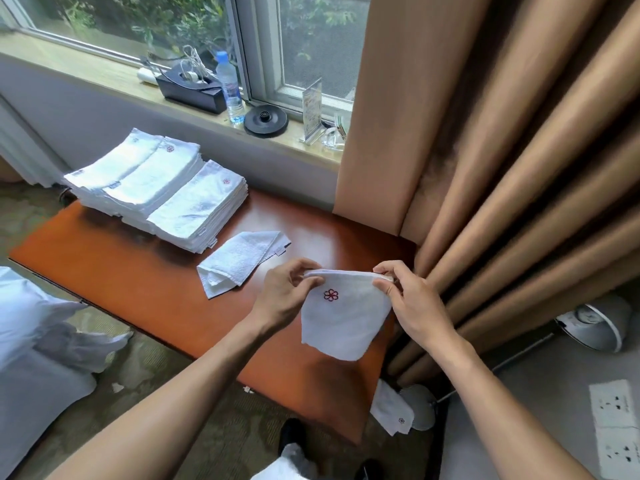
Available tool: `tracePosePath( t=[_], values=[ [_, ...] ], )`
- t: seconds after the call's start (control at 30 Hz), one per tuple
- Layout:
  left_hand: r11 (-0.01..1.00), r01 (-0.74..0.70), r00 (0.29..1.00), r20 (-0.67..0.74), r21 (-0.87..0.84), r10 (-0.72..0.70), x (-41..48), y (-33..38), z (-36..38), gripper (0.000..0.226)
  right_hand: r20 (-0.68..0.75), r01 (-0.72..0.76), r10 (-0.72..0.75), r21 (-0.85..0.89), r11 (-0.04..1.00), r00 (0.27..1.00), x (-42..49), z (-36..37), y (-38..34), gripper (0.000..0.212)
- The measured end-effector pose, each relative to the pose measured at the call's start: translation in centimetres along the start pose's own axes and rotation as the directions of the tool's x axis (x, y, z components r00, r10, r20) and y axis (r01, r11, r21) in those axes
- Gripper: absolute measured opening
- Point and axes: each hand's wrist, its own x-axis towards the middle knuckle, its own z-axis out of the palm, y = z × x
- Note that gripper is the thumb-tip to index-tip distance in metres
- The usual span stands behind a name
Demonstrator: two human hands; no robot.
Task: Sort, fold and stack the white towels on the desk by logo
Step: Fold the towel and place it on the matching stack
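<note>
Right now we hold one white towel above the near right end of the tabletop, stretched by its top edge between both hands. Our left hand pinches the upper left corner, with thumb and curled fingers closed on the cloth. Our right hand pinches the upper right corner the same way. The towel hangs free below, and a red flower logo faces us near its top left. Just beyond our hands a loosely folded towel lies on the wood. Farther off, at the far left end, sit tall stacks of folded towels, pressed side by side, with red logos showing on top. Another towel lies on the floor by the curtain.
</note>
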Motion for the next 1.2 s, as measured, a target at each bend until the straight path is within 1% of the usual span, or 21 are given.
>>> tracePosePath(
  t=[0.17, 0.27, 0.3, 0.37, 0.43, 0.53, 0.57, 0.7, 0.83, 0.9, 1.0, 1.07, 1.2],
  values=[
    [0.998, 0.03, 0.998, -0.061, 0.059, -0.026, 1.1, -1.0, -3.9, 0.005, -0.006, 0.029, -0.028, 0.175, 0.984, 1.0, 2.2, 3.5, -2.4, 0.019],
    [0.995, 0.018, 0.993, -0.119, 0.101, -0.006, 0.5, -0.8, -6.0, 0.005, 0.061, 0.018, -0.036, 0.278, 0.96, 0.997, 3.1, 4.9, -4.0, 0.026],
    [0.992, 0.03, 0.988, -0.152, 0.121, -0.011, 0.3, -0.8, -6.7, 0.005, 0.095, 0.017, -0.048, 0.306, 0.952, 0.994, 3.7, 5.2, -4.4, 0.028],
    [0.991, 0.084, 0.973, -0.225, 0.107, -0.058, -0.5, -1.0, -8.2, 0.005, 0.145, 0.036, -0.091, 0.346, 0.937, 0.985, 5.0, 6.1, -5.4, 0.028],
    [0.991, 0.096, 0.958, -0.278, 0.096, -0.066, -1.4, -1.0, -9.6, 0.007, 0.157, 0.063, -0.128, 0.364, 0.929, 0.979, 6.1, 7.2, -6.7, 0.022],
    [0.985, 0.109, 0.941, -0.332, 0.133, -0.059, -2.4, -1.5, -12.0, 0.01, 0.194, 0.082, -0.165, 0.379, 0.922, 0.967, 7.6, 9.0, -8.8, 0.006],
    [0.982, 0.12, 0.933, -0.355, 0.147, -0.061, -2.8, -1.6, -12.8, 0.01, 0.208, 0.098, -0.187, 0.378, 0.92, 0.96, 7.9, 9.6, -9.7, 0.004],
    [0.972, 0.135, 0.897, -0.441, 0.194, -0.037, -3.5, -2.6, -16.6, 0.012, 0.242, 0.17, -0.277, 0.385, 0.907, 0.93, 9.2, 11.4, -13.4, 0.004],
    [0.974, 0.113, 0.883, -0.47, 0.195, -0.008, -3.6, -4.6, -21.1, 0.013, 0.255, 0.23, -0.324, 0.34, 0.912, 0.911, 10.7, 14.3, -17.3, 0.015],
    [0.976, 0.096, 0.879, -0.476, 0.197, 0.009, -3.3, -6.3, -23.9, 0.014, 0.275, 0.235, -0.327, 0.321, 0.917, 0.904, 11.6, 16.5, -19.2, 0.015],
    [0.977, 0.059, 0.875, -0.483, 0.203, 0.047, -2.9, -9.4, -28.7, 0.019, 0.272, 0.256, -0.329, 0.272, 0.928, 0.904, 13.3, 20.8, -22.6, 0.01],
    [0.981, 0.07, 0.877, -0.48, 0.181, 0.026, -2.2, -11.5, -32.3, 0.018, 0.252, 0.248, -0.311, 0.253, 0.935, 0.916, 14.5, 24.1, -25.3, 0.009],
    [0.99, 0.069, 0.885, -0.466, 0.12, -0.006, -0.5, -13.8, -38.3, 0.018, 0.206, 0.178, -0.261, 0.352, 0.919, 0.943, 15.4, 29.2, -30.2, 0.01]
  ],
)
